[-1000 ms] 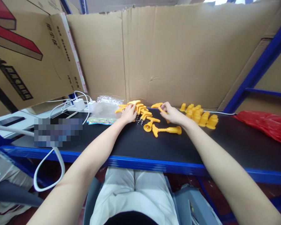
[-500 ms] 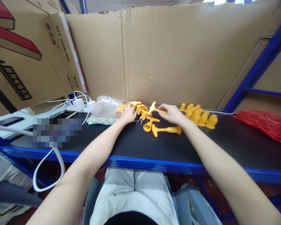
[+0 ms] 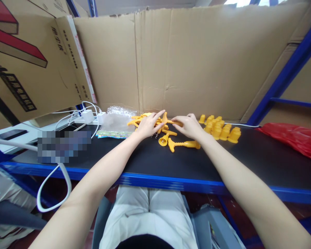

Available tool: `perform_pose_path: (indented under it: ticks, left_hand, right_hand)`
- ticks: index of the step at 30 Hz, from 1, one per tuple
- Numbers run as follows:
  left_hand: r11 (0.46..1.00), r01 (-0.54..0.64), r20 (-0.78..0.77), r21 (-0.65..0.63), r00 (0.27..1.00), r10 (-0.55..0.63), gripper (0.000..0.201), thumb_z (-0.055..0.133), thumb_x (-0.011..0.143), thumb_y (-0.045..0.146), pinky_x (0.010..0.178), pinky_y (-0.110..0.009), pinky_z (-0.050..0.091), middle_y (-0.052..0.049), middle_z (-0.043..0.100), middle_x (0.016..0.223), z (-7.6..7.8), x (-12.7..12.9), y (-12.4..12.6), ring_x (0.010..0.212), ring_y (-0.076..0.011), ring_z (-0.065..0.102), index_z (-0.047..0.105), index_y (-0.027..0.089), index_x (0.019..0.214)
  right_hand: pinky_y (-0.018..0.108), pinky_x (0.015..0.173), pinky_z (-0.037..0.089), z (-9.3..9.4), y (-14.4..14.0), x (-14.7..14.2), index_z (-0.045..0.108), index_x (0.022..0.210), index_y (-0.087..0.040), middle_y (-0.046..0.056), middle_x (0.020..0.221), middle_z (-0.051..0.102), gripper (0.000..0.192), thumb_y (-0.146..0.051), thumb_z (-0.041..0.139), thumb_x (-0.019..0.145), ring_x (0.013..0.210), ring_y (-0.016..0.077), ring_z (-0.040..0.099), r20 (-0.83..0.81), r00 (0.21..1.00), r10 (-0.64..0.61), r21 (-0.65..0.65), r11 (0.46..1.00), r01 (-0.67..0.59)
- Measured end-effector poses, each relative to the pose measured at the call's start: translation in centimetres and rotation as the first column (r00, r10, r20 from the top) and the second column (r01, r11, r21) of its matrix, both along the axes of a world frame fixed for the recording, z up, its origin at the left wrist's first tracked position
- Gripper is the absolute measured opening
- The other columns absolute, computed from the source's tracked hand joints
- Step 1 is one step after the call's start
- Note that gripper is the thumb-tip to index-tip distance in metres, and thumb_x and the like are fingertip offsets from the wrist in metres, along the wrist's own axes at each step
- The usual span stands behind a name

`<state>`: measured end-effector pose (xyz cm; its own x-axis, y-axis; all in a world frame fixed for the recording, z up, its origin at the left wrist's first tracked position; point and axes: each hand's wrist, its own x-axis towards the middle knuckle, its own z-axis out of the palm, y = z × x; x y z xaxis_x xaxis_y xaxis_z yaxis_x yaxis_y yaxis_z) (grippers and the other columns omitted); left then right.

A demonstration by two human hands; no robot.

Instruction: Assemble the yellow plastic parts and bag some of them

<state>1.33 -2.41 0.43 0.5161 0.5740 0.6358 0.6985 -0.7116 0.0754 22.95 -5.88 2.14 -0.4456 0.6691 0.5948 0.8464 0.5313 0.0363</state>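
My right hand (image 3: 188, 126) grips a yellow T-handled plastic piece (image 3: 168, 121), held just above the black bench top (image 3: 248, 162). My left hand (image 3: 149, 126) has come off the pile of yellow T-handled pieces (image 3: 138, 121); its spread fingers touch the handle end of the held piece. Whether it holds something small is hidden. In front of both hands lie an assembled yellow handle with a bell-shaped cap (image 3: 182, 144) and a loose handle beside a cap (image 3: 164, 137). Several yellow bell-shaped caps (image 3: 220, 129) stand to the right.
A clear plastic bag (image 3: 115, 121) lies left of the pile, near white chargers and cables (image 3: 89, 116). A red plastic bag (image 3: 295, 140) lies at the far right. Cardboard sheets (image 3: 197, 58) wall the back. The bench has a blue front edge (image 3: 171, 181).
My right hand has lifted a T-handled piece and turned it toward the left. My left hand has left the pile and moved right to meet that piece.
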Motion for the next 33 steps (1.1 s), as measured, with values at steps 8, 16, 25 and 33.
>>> perform_pose_path:
  ticks: [8, 16, 25, 33]
  left_hand:
    - [0.990, -0.140, -0.025, -0.003, 0.990, 0.140, 0.041, 0.047, 0.085, 0.031, 0.080, -0.033, 0.045, -0.010, 0.059, 0.115, 0.1, 1.3, -0.6, 0.100, -0.0231, 0.058, 0.048, 0.022, 0.125]
    - [0.993, -0.100, 0.017, -0.060, 0.995, 0.102, 0.036, 0.052, 0.078, 0.027, 0.078, -0.030, 0.044, -0.007, 0.066, 0.101, 0.4, 1.5, -0.4, 0.092, -0.0205, 0.060, 0.057, 0.019, 0.113]
    - [0.980, -0.104, 0.094, -0.171, 0.988, 0.121, 0.033, 0.056, 0.074, 0.031, 0.072, -0.029, 0.045, -0.005, 0.068, 0.088, 0.3, 1.4, -0.3, 0.083, -0.0203, 0.061, 0.064, 0.020, 0.105]
    - [0.983, -0.113, 0.039, -0.143, 0.992, 0.120, 0.036, 0.054, 0.074, 0.029, 0.073, -0.028, 0.044, -0.005, 0.068, 0.088, 0.4, 1.2, 0.0, 0.081, -0.0193, 0.061, 0.063, 0.020, 0.108]
  right_hand:
    - [0.036, 0.081, 0.025, 0.0, -0.2, -1.0, 0.059, 0.106, -0.016, 0.013, 0.102, 0.066, 0.026, -0.028, 0.043, 0.090, 0.089, 0.0231, 0.058, 0.114, 0.992, -0.059, 0.067, 0.996, 0.052]
    - [0.034, 0.077, 0.023, 0.5, -0.8, -1.4, 0.055, 0.092, -0.016, 0.009, 0.089, 0.065, 0.012, -0.020, 0.046, 0.087, 0.083, 0.0220, 0.054, 0.220, 0.958, -0.183, 0.118, 0.980, 0.161]
    - [0.032, 0.072, 0.024, -0.2, -0.3, -1.4, 0.054, 0.098, -0.016, 0.011, 0.093, 0.063, 0.017, -0.020, 0.040, 0.090, 0.087, 0.0226, 0.053, 0.264, 0.951, -0.162, 0.135, 0.982, 0.130]
    - [0.032, 0.070, 0.023, -0.1, -0.3, -1.6, 0.054, 0.091, -0.016, 0.009, 0.089, 0.063, 0.013, -0.016, 0.041, 0.089, 0.085, 0.0227, 0.051, 0.289, 0.937, -0.197, 0.131, 0.978, 0.165]
